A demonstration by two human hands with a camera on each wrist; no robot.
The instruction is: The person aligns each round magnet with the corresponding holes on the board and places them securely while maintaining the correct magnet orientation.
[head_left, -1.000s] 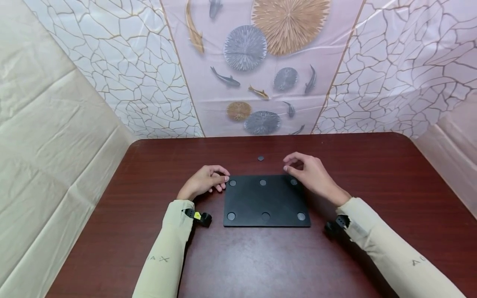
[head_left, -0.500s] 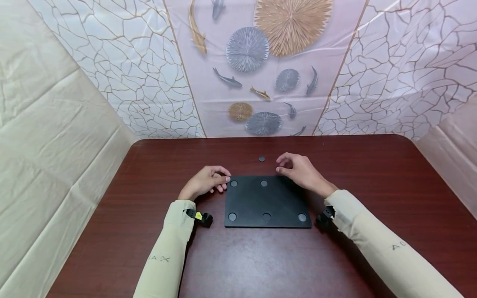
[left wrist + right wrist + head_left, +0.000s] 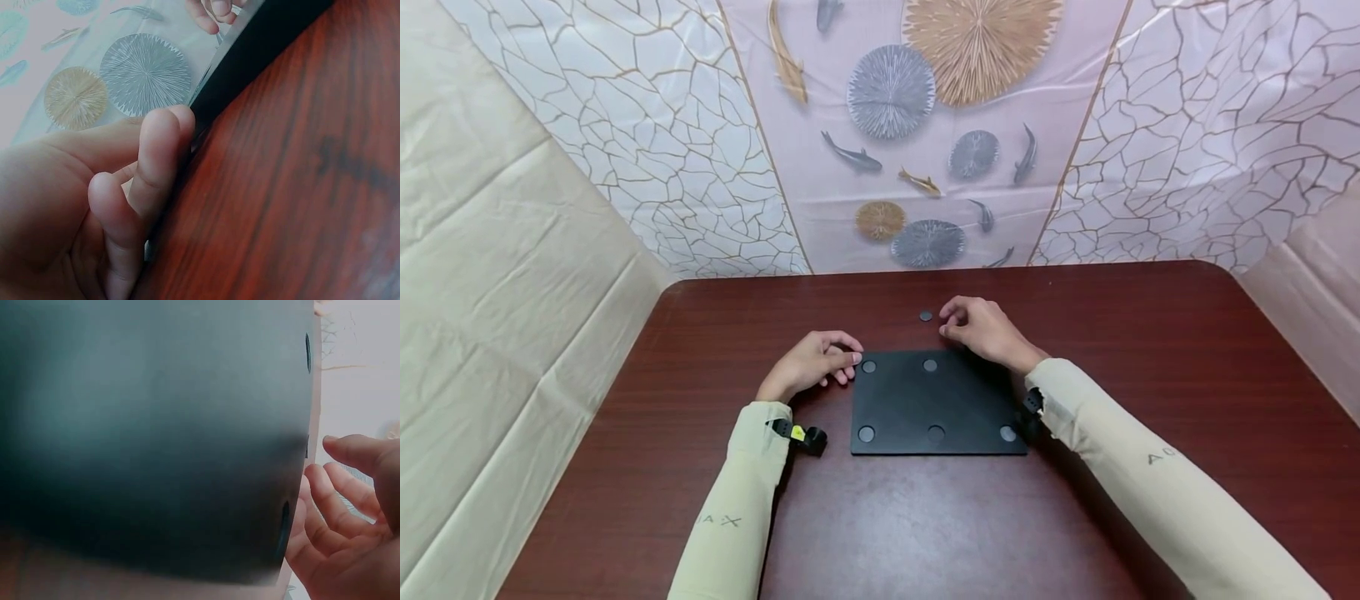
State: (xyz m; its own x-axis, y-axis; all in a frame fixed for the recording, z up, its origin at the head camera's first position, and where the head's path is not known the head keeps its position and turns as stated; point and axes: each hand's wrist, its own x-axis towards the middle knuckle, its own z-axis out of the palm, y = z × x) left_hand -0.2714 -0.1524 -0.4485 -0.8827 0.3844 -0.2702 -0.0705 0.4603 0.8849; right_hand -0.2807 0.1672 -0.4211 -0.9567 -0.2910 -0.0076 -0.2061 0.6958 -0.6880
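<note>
A flat black rectangular board [image 3: 936, 400] lies on the table, with round grey spots along its front and back edges. The front middle spot [image 3: 936, 433] looks darker than the front left one [image 3: 867, 433]. My left hand [image 3: 812, 363] holds the board's back left corner between thumb and index fingertips. Behind the board lies a small grey disc [image 3: 926, 316] on the bare wood. My right hand [image 3: 988, 331] is just right of that disc, over the board's back right area, fingers loosely curved with nothing between them. It hides the back right spot.
The dark red wooden table [image 3: 1112, 333] reaches back to a patterned curtain [image 3: 925, 167]. A plain cream cloth [image 3: 512, 292] hangs at the left side. Both wrists wear small black cameras, the left one [image 3: 808, 439] beside the board.
My right hand has moved left and slightly back, from the board's back right corner to close beside the grey disc. The left hand stays at its corner.
</note>
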